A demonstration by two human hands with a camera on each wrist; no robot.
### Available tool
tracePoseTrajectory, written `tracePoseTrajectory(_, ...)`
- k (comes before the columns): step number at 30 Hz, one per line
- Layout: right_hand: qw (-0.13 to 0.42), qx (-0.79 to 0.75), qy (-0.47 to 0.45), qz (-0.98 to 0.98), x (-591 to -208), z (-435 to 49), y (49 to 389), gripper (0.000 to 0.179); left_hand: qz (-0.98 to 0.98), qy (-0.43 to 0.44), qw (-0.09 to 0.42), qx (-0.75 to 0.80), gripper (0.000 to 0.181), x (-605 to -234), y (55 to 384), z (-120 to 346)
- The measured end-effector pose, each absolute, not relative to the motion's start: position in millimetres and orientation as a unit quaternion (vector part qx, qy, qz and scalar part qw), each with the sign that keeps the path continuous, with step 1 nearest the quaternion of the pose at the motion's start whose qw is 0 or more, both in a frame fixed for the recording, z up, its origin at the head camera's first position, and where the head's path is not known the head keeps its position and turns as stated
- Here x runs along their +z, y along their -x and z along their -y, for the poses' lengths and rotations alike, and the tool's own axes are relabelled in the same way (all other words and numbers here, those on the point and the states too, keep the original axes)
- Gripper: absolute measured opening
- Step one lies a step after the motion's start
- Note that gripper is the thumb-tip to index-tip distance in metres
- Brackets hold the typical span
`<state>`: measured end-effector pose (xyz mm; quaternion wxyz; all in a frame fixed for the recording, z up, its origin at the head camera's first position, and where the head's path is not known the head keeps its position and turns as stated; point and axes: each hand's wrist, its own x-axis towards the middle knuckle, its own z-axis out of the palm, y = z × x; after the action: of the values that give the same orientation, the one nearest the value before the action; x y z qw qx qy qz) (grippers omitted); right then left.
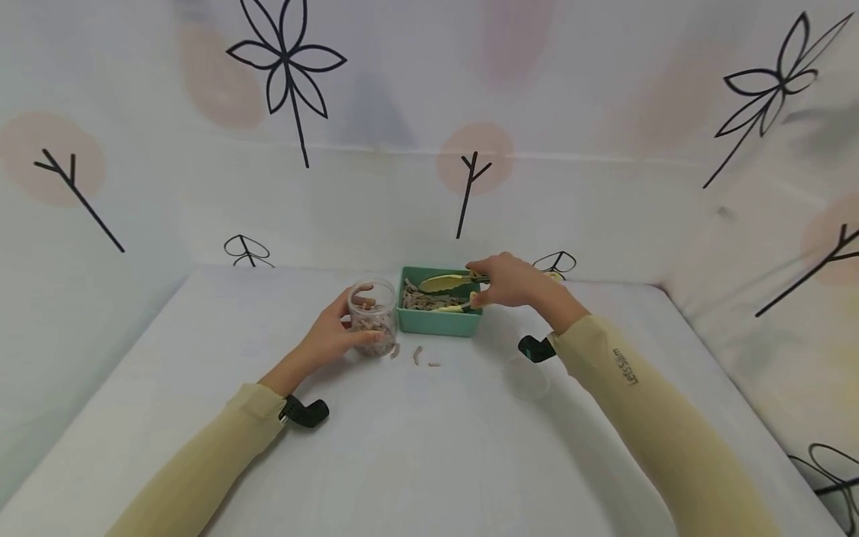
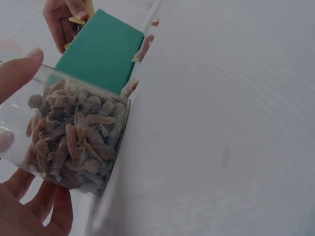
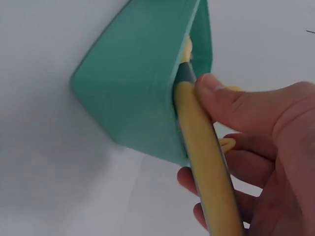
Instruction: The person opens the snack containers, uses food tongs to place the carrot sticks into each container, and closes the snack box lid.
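Note:
My left hand grips a clear, open-topped jar, its thumb and fingers around the sides. Brownish-grey dried strips fill the lower part of the jar. Right beside it stands a green rectangular box, with more such strips inside. My right hand holds yellow tongs from above at the box's right end. The tongs' arms are spread and their tips reach into the box. In the right wrist view, a yellow tong handle lies between thumb and fingers, against the box rim.
Several loose strips lie on the white table in front of the jar and box. A clear round lid lies flat below my right wrist. Behind the table's far edge rises a patterned white backdrop.

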<state>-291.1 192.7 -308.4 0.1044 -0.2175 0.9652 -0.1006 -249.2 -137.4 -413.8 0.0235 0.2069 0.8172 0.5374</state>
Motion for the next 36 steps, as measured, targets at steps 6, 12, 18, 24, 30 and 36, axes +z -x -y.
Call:
tracePoseTrajectory(6,0.095,-0.059,0.199,-0.974,-313,-187,288,0.083,-0.815,-0.204,0.018,0.543,0.085,-415,248,141)
tracePoseTrajectory(12,0.088,-0.048,0.188,-0.977,-313,-183,285,0.08,-0.807,-0.207,0.023,0.552,0.084,-416,247,142)
tracePoseTrajectory(18,0.083,-0.054,0.192,-0.976,-312,-186,285,0.078,-0.816,-0.212,0.026,0.538,0.091,-413,248,143)
tracePoseTrajectory(24,0.089,-0.046,0.194,-0.976,-305,-191,286,0.076,-0.817,-0.229,0.0,0.529,0.085,-402,249,140)
tracePoseTrajectory(30,0.094,-0.047,0.187,-0.977,-308,-190,289,0.078,-0.806,-0.225,-0.005,0.548,0.072,-394,246,136)
tracePoseTrajectory(36,0.088,-0.03,0.201,-0.975,-314,-185,291,0.078,-0.801,-0.207,-0.002,0.562,0.07,-393,244,141)
